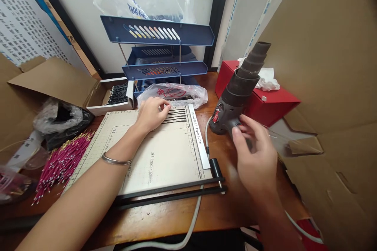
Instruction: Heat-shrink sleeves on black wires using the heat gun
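My left hand (153, 113), with a metal bangle at its wrist, rests on the upper part of a cream paper cutter board (171, 153). Its thumb and fingers are curled closed at the left ends of a row of short black wires (178, 116), partly covering them. My right hand (256, 151), slightly blurred, is beside the handle of a dark grey heat gun (240, 92). Its thumb and fingers are apart around the handle end, with no firm grip visible. The heat gun stands with its stepped nozzle pointing up.
A pile of magenta wires (63, 160) lies left of the board. Behind are a box of black wires (113, 96), a blue tray rack (165, 70) and a plastic bag (173, 93). A red tissue box (273, 106) and cardboard (332, 86) border the right. A grey cord (196, 211) crosses the front.
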Motion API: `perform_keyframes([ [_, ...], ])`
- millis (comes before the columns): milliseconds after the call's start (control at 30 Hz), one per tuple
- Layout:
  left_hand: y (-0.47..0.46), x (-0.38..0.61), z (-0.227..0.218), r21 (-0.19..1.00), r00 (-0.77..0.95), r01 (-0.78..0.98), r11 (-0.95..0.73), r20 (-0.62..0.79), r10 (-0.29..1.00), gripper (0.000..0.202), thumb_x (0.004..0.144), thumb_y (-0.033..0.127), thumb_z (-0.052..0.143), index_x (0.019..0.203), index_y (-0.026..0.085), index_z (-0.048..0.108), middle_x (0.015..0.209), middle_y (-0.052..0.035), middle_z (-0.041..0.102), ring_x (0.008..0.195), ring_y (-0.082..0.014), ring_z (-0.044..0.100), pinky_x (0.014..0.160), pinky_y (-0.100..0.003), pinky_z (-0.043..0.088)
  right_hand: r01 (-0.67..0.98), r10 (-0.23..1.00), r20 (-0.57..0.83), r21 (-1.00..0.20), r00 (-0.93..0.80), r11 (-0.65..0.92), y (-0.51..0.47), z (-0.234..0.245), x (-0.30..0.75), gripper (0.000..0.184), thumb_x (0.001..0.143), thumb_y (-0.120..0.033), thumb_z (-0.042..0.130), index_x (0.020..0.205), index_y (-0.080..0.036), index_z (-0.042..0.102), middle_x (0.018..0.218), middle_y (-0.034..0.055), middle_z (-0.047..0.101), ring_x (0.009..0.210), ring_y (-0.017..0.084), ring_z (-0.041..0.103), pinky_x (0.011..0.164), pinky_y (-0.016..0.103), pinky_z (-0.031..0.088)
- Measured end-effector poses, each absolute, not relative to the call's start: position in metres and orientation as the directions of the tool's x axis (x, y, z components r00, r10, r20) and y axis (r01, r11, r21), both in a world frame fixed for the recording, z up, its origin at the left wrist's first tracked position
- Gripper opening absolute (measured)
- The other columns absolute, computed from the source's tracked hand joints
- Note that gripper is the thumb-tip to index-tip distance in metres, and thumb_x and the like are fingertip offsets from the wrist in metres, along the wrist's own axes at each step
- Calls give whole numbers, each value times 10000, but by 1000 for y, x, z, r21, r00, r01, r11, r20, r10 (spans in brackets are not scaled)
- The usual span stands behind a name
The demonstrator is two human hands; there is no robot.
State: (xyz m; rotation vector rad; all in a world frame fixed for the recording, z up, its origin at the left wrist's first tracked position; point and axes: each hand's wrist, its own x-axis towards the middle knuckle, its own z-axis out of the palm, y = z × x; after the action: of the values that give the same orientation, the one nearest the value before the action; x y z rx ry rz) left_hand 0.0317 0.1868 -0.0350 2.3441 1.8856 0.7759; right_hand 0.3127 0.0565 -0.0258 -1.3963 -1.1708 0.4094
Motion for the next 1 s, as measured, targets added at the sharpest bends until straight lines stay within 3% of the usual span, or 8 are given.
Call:
perform_keyframes([
  [67, 188, 29, -36, 326, 128, 910, -257, 369, 921, 302, 1004, 378, 559, 979, 214, 811, 1002, -97, 793, 999, -309, 665, 940, -473, 465, -231, 962, 78, -963, 263, 142, 68, -7, 306, 615, 952, -700, 663, 1295, -194, 732, 1303, 173, 753, 1043, 288, 750, 894, 478, 685],
  [167, 190, 24, -37, 331, 96, 916, -226, 365, 926, 294, 1001, 377, 564, 975, 209, 805, 1023, -99, 799, 1013, -316, 676, 961, -481, 481, -863, 984, -104, -473, -143, -176, 98, 10, 301, 824, 929, -814, 628, 1436, -164, 628, 1235, 159, 754, 875, 194, 742, 648, 305, 683],
  [300, 191, 20, -36, 358, 56, 915, -187, 346, 937, 269, 1003, 374, 585, 975, 219, 803, 1051, -94, 804, 1045, -321, 686, 988, -484, 494, -900, 933, -16, 271, -359, -342, 136, 2, 301, 850, 997, -689, 602, 1666, -236, 338, 1365, 170, 712, 826, 172, 755, 497, 283, 660],
  [400, 192, 19, -35, 382, 30, 909, -163, 332, 943, 254, 1001, 366, 599, 990, 222, 808, 1075, -94, 808, 1086, -335, 695, 1013, -501, 501, -815, 935, -43, 505, -351, -283, 142, -8, 295, 833, 983, -622, 647, 1661, -247, 342, 1336, 162, 716, 736, 173, 742, 448, 311, 656],
  [500, 194, 19, -35, 394, 21, 906, -155, 323, 946, 264, 1002, 361, 593, 1010, 219, 815, 1098, -99, 812, 1098, -348, 707, 1027, -525, 512, -888, 948, -80, 379, -310, -258, 124, -3, 281, 785, 965, -596, 688, 1607, -224, 429, 1269, 149, 740, 678, 140, 716, 434, 253, 628],
  [733, 195, 15, -41, 443, -8, 876, -190, 407, 913, 331, 980, 374, 610, 1198, 199, 789, 1273, -122, 792, 1314, -370, 647, 1172, -510, 494, -848, 997, 69, -530, -28, 13, 81, 40, 237, 356, 847, -602, 777, 947, -265, 717, 735, -33, 689, 530, 103, 577, 410, 191, 514],
  [933, 197, 4, -39, 399, -57, 915, -66, 287, 956, 326, 1013, 395, 553, 988, 215, 823, 1060, -124, 836, 1107, -374, 732, 1012, -509, 547, -429, 880, 408, -768, 244, 475, 132, 57, 250, 284, 834, -489, 816, 972, -247, 762, 866, -5, 732, 679, 139, 682, 483, 232, 544],
  [1000, 199, 1, -39, 391, -41, 917, -82, 296, 954, 337, 1018, 390, 537, 947, 218, 818, 1075, -127, 840, 1102, -371, 737, 963, -491, 547, -261, 841, 451, -809, 299, 527, 156, 55, 262, 321, 958, -532, 675, 1030, -234, 771, 1001, 42, 760, 1065, 263, 797, 687, 324, 672],
])
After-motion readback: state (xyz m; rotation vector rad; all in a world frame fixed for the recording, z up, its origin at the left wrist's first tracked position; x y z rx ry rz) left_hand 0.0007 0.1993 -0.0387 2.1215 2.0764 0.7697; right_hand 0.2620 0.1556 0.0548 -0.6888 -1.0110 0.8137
